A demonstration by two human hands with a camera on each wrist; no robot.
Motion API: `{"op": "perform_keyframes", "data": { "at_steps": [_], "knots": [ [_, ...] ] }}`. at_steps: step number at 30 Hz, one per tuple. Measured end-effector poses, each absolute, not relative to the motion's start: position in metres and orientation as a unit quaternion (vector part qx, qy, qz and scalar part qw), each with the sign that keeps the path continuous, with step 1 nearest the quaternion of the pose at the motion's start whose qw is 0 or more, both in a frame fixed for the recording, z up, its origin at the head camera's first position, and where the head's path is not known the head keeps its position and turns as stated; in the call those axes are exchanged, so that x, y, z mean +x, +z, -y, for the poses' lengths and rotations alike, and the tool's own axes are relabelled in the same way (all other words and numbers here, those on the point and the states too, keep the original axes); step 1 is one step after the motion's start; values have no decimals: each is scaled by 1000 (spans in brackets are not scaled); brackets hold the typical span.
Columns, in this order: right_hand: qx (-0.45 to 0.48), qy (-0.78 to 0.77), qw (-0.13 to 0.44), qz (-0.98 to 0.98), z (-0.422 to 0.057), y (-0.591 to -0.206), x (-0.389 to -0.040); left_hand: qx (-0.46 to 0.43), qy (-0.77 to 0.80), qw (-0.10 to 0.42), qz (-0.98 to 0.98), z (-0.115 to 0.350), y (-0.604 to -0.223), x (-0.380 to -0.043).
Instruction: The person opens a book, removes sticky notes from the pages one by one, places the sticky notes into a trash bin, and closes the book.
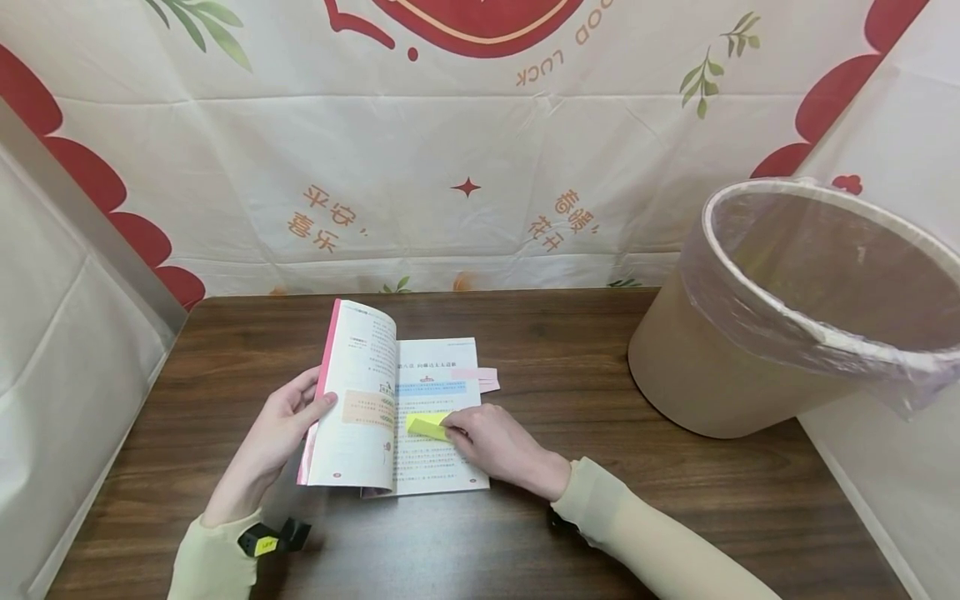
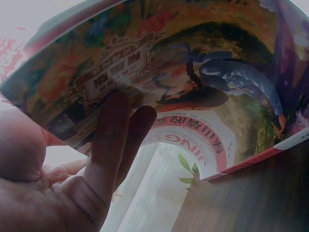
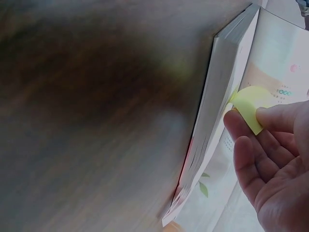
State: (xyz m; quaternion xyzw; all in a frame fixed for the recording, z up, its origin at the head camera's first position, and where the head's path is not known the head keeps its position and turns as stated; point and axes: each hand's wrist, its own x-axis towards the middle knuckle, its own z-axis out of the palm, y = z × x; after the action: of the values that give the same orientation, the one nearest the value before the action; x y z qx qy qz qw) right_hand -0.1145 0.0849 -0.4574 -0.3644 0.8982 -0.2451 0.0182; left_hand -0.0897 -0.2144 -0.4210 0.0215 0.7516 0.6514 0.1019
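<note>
The left hand [image 1: 273, 433] grips the open book [image 1: 356, 454] on the table [image 1: 570, 350]; the right hand [image 1: 504, 442] pinches a yellow note [image 1: 427, 427] over its right page [image 1: 431, 462]. Only the left wrist view shows the pictured cover [image 2: 183, 63].

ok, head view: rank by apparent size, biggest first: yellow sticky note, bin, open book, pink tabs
1. Bin, even cut off by the frame edge
2. Open book
3. Yellow sticky note and pink tabs: too alike to rank; the right hand covers part of the note.
</note>
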Motion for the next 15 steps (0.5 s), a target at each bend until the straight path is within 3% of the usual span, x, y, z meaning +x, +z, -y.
{"op": "perform_keyframes", "data": {
  "at_steps": [15],
  "knots": [
    [-325,-257,22,-910,-90,-456,-117,20,651,104,-752,213,-419,-88]
  ]
}}
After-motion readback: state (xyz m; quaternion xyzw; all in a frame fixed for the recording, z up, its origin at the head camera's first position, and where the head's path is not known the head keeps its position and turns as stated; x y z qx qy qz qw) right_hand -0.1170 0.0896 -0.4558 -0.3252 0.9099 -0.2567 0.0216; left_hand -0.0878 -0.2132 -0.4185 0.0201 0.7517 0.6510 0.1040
